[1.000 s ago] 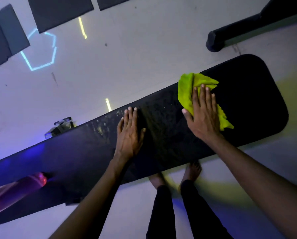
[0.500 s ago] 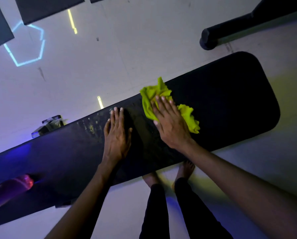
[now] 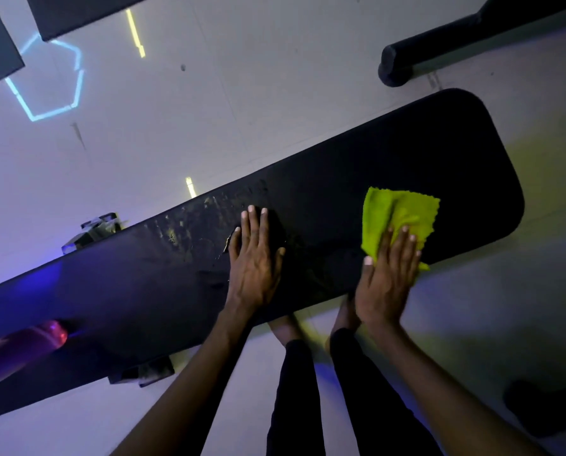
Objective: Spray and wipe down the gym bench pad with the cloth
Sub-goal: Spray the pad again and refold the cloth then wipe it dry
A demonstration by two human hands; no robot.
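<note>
Wiping is midway, I judge: the right hand (image 3: 386, 278), fingers together and flat, presses the cloth (image 3: 396, 215) at the pad's (image 3: 340, 199) three-o'clock end, the left hand (image 3: 255, 258) rests flat beside droplets (image 3: 189, 225) still unwiped toward nine o'clock.

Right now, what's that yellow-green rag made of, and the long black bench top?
The cloth looks like soft microfibre or similar fabric: matte, crumpled, with a zigzag-cut edge. The bench pad seems to be smooth vinyl or leather-like covering over padding: dark, slightly glossy, with rounded corners and wet streaks sitting on its surface.
</note>
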